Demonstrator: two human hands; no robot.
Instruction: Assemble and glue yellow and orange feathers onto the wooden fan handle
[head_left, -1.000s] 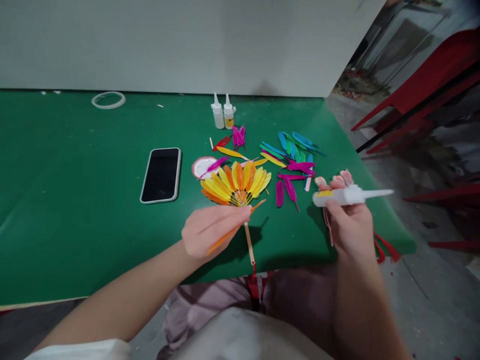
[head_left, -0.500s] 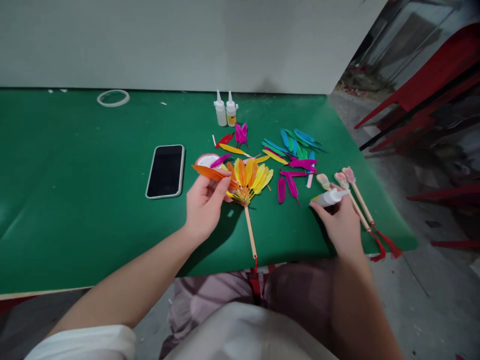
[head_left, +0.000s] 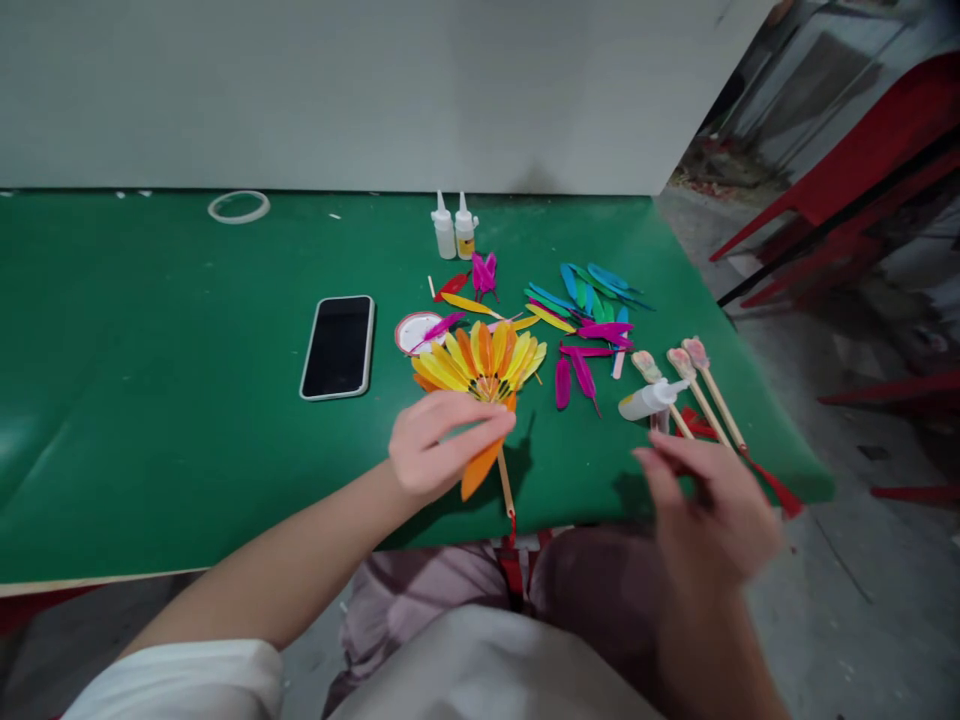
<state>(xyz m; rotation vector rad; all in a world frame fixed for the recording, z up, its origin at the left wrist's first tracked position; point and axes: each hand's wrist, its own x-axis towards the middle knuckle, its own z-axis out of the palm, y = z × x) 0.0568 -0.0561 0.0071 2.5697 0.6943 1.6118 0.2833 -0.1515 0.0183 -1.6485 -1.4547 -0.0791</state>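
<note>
My left hand (head_left: pixel 442 445) pinches an orange feather (head_left: pixel 480 470), its broad end pointing down toward me. The feather's upper end lies over a feather fan (head_left: pixel 457 365) of fanned-out yellow and orange feathers. Part of the fan's wooden handle (head_left: pixel 505 485) shows below, with a red cord at its end. My right hand (head_left: pixel 712 510), a little blurred, is open with no object visible in it. Just beyond its fingertips, a white glue bottle (head_left: pixel 645 402) lies tilted, nozzle to the right, beside several wooden sticks (head_left: pixel 705 410) with pale pink tops and red tassels.
Magenta feathers (head_left: pixel 581 375) and blue and green feathers (head_left: pixel 589 290) lie right of the fan. Behind it are a white round disc (head_left: pixel 409 333) and two upright glue bottles (head_left: pixel 454 235). A phone (head_left: pixel 337 347) and a clear ring (head_left: pixel 238 207) lie left on the green table (head_left: pixel 150 400).
My right hand has let go of the glue bottle and drawn back toward me. My left hand has turned the orange feather downward and brought it to the front of the fan's centre.
</note>
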